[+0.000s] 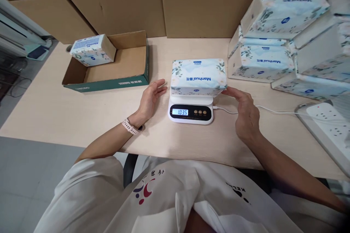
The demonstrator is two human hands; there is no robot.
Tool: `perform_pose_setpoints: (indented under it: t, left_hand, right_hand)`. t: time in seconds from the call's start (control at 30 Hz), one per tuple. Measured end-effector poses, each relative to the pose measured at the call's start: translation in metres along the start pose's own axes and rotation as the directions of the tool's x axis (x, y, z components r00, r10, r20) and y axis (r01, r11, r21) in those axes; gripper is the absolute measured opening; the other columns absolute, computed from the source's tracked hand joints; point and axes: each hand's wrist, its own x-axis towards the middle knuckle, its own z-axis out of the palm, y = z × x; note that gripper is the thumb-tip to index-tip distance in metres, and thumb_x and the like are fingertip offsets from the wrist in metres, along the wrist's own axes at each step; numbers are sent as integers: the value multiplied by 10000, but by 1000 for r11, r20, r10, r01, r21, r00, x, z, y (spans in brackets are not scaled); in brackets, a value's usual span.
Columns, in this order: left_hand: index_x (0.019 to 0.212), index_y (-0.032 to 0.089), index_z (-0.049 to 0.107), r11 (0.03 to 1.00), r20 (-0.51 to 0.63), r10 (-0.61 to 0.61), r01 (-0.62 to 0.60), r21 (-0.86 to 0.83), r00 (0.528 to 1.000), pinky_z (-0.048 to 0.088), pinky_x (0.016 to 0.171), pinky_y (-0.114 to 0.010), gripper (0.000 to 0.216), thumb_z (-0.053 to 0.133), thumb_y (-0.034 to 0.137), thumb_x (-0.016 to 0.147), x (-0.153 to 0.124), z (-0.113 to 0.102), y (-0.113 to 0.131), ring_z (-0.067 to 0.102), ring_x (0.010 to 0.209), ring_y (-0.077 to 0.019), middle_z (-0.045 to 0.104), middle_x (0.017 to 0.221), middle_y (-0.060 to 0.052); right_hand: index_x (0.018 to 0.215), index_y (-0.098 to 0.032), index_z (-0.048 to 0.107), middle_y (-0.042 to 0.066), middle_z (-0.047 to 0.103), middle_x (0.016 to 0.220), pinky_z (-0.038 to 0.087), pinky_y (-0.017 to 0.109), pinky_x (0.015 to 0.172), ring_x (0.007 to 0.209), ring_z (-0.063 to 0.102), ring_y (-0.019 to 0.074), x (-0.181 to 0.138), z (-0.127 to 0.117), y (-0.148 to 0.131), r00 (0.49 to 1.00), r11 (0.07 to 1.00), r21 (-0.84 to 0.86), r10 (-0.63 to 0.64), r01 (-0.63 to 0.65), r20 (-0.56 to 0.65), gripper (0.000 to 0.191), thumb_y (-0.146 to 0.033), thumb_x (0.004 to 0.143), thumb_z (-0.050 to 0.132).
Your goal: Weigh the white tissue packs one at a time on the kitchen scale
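Note:
A pack of tissues (198, 76), blue and white with flowers, lies on a white digital scale (190, 113) whose lit display reads about 103.5. Just left of the pack, my left hand (151, 98) rests on its edge on the table, fingers spread and apart from the pack. On the other side, my right hand (244, 111) reaches its fingertips to the pack's lower right corner; they touch it or sit right beside it, and the fingers are stretched out, not wrapped round it. The scale's platform is mostly hidden under the pack.
At the left stands a green open cardboard box (109, 84) with one tissue pack (93, 50) in it. Several stacked tissue packs (266, 60) fill the right rear. A white cable (268, 109) runs from the scale to a power strip (328, 118). Cardboard panels (197, 3) line the back.

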Motion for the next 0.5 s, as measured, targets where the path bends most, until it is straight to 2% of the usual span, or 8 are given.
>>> perform_pose_setpoints:
  t: [0.13,0.23,0.3,0.37,0.43,0.5]
  left_hand:
    - [1203,190,704,1000,-5,-2,2,21,1000,475,1256,-474,497,585,591,934,1,-1,-3,670,1348,-294,661,1514,-139]
    - [1335,197,678,997,34,29,-31,75,999,433,1296,-488,582,578,631,960,-2,-3,-2,561,1505,-332,568,1630,-137]
    - [1472,259,617,984,109,61,-78,158,992,307,1378,-473,647,571,683,985,-8,-5,3,362,1657,-320,435,1746,-69]
    - [1583,330,523,961,206,75,-126,246,976,136,1431,-429,710,517,743,1006,-13,-5,12,152,1728,-269,284,1818,10]
    - [1653,342,434,936,279,67,-157,314,958,18,1434,-409,778,436,790,1017,-17,-5,24,44,1737,-240,176,1843,28]
    - [1688,314,380,912,312,48,-169,374,949,-32,1428,-425,853,397,825,1006,-18,-2,34,-2,1736,-249,106,1851,2]
  right_hand:
    - [1409,-319,698,59,788,1315,432,605,1194,1353,635,302,0,0,0,1000,1000,-7,4,-4,1,516,-520,1116,324]
    - [1430,-331,680,54,785,1324,417,646,1212,1359,641,314,0,2,2,1000,1000,-1,26,-26,15,530,-582,1101,349]
    - [1529,-345,588,59,741,1425,397,668,1245,1404,632,317,2,3,3,994,995,36,87,-90,66,573,-636,1084,375]
    - [1647,-355,426,79,647,1568,346,668,1300,1494,582,313,7,3,1,977,982,85,153,-167,146,659,-669,1068,416]
    - [1706,-356,295,103,578,1641,275,664,1347,1579,500,309,15,2,-2,963,974,102,179,-202,201,757,-691,1049,465]
    - [1720,-356,250,123,574,1642,213,686,1365,1620,442,318,25,1,-5,960,977,98,166,-192,224,831,-714,1020,518]
